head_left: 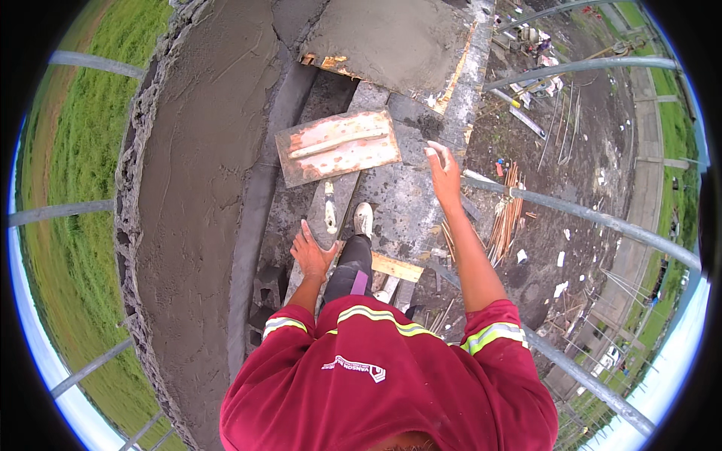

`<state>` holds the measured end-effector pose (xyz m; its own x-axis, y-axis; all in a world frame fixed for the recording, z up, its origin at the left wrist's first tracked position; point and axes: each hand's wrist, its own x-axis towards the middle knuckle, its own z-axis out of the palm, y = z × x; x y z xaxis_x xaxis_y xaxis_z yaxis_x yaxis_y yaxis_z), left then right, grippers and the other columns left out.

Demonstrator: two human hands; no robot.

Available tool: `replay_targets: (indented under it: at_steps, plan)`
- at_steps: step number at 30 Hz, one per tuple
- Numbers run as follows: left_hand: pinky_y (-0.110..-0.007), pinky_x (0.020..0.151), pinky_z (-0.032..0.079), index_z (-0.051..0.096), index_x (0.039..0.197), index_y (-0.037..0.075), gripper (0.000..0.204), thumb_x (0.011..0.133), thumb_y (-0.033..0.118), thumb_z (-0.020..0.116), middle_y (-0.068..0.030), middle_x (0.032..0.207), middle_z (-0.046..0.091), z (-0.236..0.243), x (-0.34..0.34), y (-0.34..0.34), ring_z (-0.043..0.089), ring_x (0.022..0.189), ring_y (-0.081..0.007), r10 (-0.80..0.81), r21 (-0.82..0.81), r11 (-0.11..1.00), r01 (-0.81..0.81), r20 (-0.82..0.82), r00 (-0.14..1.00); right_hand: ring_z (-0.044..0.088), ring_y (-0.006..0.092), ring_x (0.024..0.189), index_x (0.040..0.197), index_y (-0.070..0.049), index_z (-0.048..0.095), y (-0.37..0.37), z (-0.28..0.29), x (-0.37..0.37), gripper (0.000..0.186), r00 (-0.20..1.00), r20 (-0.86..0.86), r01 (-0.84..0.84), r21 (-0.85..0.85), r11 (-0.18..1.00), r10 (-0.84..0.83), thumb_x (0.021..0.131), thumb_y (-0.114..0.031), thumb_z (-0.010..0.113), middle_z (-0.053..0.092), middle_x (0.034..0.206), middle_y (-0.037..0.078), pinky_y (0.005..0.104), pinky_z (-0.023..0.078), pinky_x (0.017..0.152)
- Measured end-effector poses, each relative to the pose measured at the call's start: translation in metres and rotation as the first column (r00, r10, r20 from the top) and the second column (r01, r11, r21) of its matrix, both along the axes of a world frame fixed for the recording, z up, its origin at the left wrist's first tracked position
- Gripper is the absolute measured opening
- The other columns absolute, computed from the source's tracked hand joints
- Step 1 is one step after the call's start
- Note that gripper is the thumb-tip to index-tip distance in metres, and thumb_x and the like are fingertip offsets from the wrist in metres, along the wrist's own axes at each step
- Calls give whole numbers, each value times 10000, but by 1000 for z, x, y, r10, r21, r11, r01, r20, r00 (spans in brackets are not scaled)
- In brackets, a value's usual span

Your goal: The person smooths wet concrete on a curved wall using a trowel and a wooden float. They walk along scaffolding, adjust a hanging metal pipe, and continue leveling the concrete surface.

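Note:
My left hand (313, 252) is spread with nothing in it, low over the planks and beside my shoe. My right hand (445, 174) is raised further out to the right, also empty, its fingers apart. Between and beyond the two hands is a rectangular plastering float (323, 159), worn pinkish-white with a long bar handle facing up. Close to my left hand, a pale, mortar-stained tool handle (330, 207) points toward me from the float's near edge. What it belongs to is not clear. Neither hand touches the float.
Wet grey mortar covers the wall (199, 165) along my left, rough at its outer edge. A mortar-covered board (391, 45) lies ahead on the scaffold planks (410, 188). Metal scaffold rails (587, 214) cross on the right, above muddy ground with sticks (506, 214) and debris.

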<state>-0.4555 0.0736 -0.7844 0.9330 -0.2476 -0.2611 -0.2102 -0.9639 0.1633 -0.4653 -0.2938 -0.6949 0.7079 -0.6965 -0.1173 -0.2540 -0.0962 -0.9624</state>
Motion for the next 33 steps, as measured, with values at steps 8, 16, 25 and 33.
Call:
replay_targets:
  at_steps: [8,16,25,33]
  plan:
    - [-542,1117,253,211,1570,57,1028,821,550,715,-224,1442,378,21,16,4,359,1341,-395,97,-262,959,-109,-61,993,552,354,1230,1293,-73,611,65,-27,122,485,773,-465,-633,-607,481,431,862,-268,717,608,1253,189,468,392,1082]
    - [-324,601,497,516,1303,94,483,955,404,643,-69,879,646,28,81,-75,626,727,-174,85,-412,237,-880,-893,441,647,353,1027,1056,-20,631,57,-24,165,269,565,-529,-814,-480,326,633,884,-224,669,673,1048,185,451,506,916]
    - [-328,455,435,556,1140,47,318,964,311,569,-59,717,599,67,107,-105,558,545,-148,292,-643,501,-579,-505,812,668,200,810,1149,6,631,-67,2,157,371,843,-246,-394,324,860,479,982,-324,599,688,907,102,356,542,760]
    - [-430,706,512,556,1169,0,367,945,288,596,-161,807,655,146,189,-228,655,744,-290,184,-532,756,-381,-385,904,707,242,852,1234,33,594,-200,-9,171,354,995,93,-97,987,132,33,1020,-243,537,696,1043,155,396,612,723]
